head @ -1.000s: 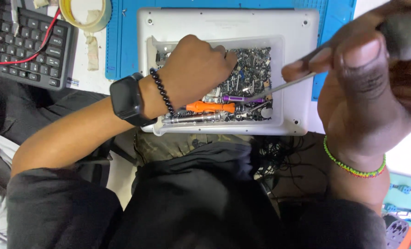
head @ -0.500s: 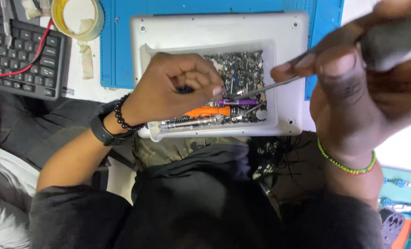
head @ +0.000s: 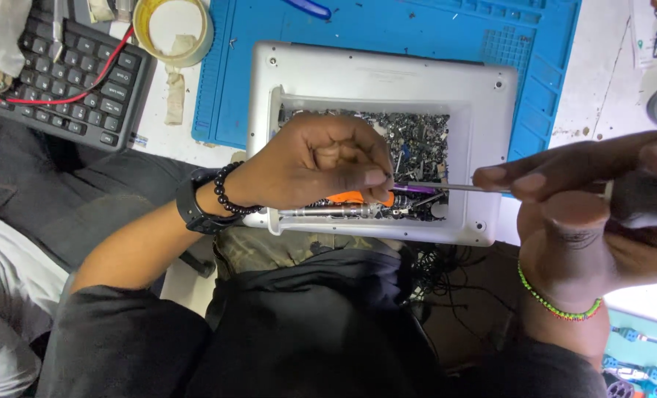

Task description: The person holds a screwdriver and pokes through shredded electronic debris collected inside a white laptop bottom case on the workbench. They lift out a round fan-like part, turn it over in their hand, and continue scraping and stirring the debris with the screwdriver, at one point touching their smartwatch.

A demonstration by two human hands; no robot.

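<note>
My left hand (head: 313, 166) hovers over a white shell-like tray (head: 372, 74) filled with several small screws and metal bits (head: 417, 140). Its thumb and fingertips are pinched together at the tip of a screwdriver's thin metal shaft (head: 446, 187). Whether a small part sits between them is hidden. My right hand (head: 579, 214) is at the right, closed around the screwdriver's dark handle (head: 641, 199), with the shaft pointing left. An orange tool (head: 343, 197) and a purple tool (head: 417, 189) lie in the tray beneath the fingers.
The tray rests on a blue work mat (head: 417, 29). A black keyboard (head: 78, 81) with a red wire (head: 85, 85) across it lies at the top left, beside a yellow tape roll (head: 138, 26). A silver tool (head: 328, 212) lies along the tray's near edge. My dark-clothed lap fills the bottom.
My left hand has moved off the pile of parts and pinched onto the screwdriver tip. The right hand has lowered and levelled the shaft.
</note>
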